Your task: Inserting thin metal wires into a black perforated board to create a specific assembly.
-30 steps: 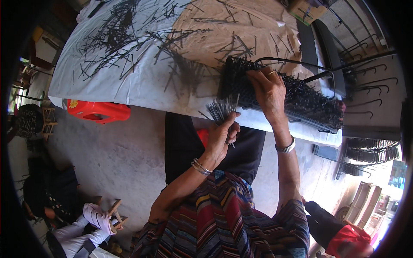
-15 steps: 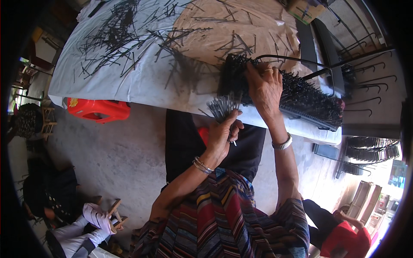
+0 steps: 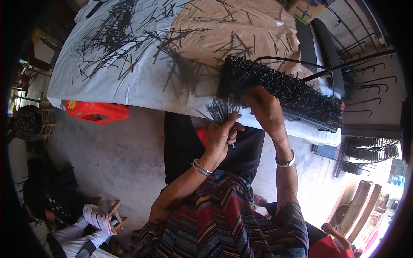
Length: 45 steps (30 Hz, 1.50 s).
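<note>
My left hand [image 3: 220, 136] is closed round a bundle of thin dark sticks [image 3: 221, 109], whose tips fan out above my thumb. Just right of those tips, my right hand [image 3: 268, 115] has its fingers curled together in a pinch. Slight blur hides what, if anything, is between them. Behind my right hand lies a long black rack [image 3: 297, 92], packed with upright dark pieces, along the near right edge of the table. More loose dark sticks [image 3: 116, 36] are heaped and scattered across the far left of the table.
White sheeting and a brown sheet [image 3: 198, 47] cover the table. A black metal bar frame [image 3: 331, 68] stands behind the rack. A red plastic stool [image 3: 97, 112] is under the table's left edge. Hooked rods [image 3: 378, 84] stick out at right. Other people sit at lower left and lower right.
My right hand has come down off the rack's left end toward the bundle, its fingers curling in. My left hand keeps its hold almost in place. The person at lower right has shifted.
</note>
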### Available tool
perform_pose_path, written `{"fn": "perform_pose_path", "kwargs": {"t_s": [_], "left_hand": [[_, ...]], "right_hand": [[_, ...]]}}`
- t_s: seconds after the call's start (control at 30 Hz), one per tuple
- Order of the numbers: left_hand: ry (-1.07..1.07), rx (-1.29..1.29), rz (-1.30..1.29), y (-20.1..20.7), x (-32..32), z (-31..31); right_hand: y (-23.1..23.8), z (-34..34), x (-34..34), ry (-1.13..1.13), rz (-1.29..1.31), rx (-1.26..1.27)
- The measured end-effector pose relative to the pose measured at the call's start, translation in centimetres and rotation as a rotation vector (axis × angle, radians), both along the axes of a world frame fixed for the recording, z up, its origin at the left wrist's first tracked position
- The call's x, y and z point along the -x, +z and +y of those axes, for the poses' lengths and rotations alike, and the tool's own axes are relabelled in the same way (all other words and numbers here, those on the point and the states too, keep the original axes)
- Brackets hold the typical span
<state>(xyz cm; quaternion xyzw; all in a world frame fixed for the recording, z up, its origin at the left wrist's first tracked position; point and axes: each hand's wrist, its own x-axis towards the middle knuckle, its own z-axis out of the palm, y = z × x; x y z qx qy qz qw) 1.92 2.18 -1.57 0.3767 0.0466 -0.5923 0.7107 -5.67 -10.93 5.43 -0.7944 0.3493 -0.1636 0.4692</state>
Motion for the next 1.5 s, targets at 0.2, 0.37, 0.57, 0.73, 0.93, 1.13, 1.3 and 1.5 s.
{"fn": "perform_pose_path", "kwargs": {"t_s": [0.2,0.37,0.57,0.73,0.93,1.13,1.3,1.5], "left_hand": [[-0.023,-0.006,-0.029,0.7,0.1,-0.1],[0.002,-0.095,-0.006,0.1,-0.6,-0.5],[-0.031,0.01,0.019,0.6,-0.1,-0.7],[-0.043,-0.012,0.028,0.8,-0.3,-0.6],[-0.066,0.001,0.028,1.0,0.1,-0.4],[-0.07,0.008,0.03,1.0,-0.1,-0.1],[-0.112,-0.009,-0.031,1.4,-0.8,-0.4],[-0.053,-0.005,0.006,1.8,-0.8,-0.8]], "right_hand": [[-0.3,-0.5,0.4,0.018,-0.105,-0.116],[1.6,-0.4,0.4,-0.234,-0.195,0.167],[-0.8,-1.7,-0.8,-0.307,-0.177,0.735],[-2.1,-2.2,-0.9,-0.189,-0.02,0.881],[-1.2,-2.4,-1.3,-0.065,0.084,0.978],[-0.7,-1.2,-0.5,-0.096,0.023,0.774],[-0.7,0.6,0.9,0.11,-0.008,0.231],[0.4,0.1,1.7,0.054,-0.24,-0.2]]}}
